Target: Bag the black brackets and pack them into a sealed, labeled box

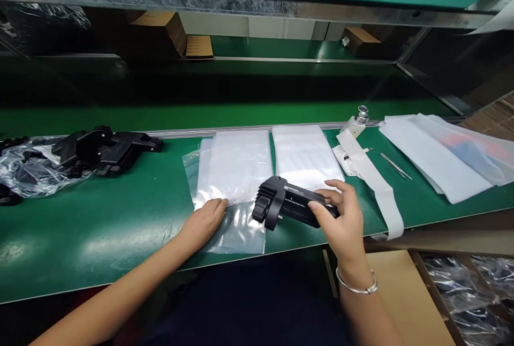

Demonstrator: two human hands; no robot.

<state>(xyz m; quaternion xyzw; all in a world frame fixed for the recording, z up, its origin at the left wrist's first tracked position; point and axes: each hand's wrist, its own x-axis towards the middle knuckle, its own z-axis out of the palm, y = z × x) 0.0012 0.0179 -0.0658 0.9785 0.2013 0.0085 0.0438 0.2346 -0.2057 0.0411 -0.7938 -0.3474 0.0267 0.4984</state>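
My right hand (341,215) grips one end of a black plastic device part (299,202) between thumb and fingers. Held above the front of the table, the part tilts with its ribbed, thicker end to the left. Over on the left, my left hand (206,223) rests with its fingers pinched together at the edge of a clear plastic bag (244,231). That bag lies partly over a stack of plastic bags (241,166), and its near end reaches the table's front edge. A second stack of bags (305,153) lies right beside it, just behind the black part.
Several black parts (124,150) and crumpled plastic wrap (36,174) lie at left. To the right are a pump bottle (357,121), a white paper strip (375,180), tweezers (395,166) and white sheets (441,153). A metal shelf edge (257,8) crosses overhead.
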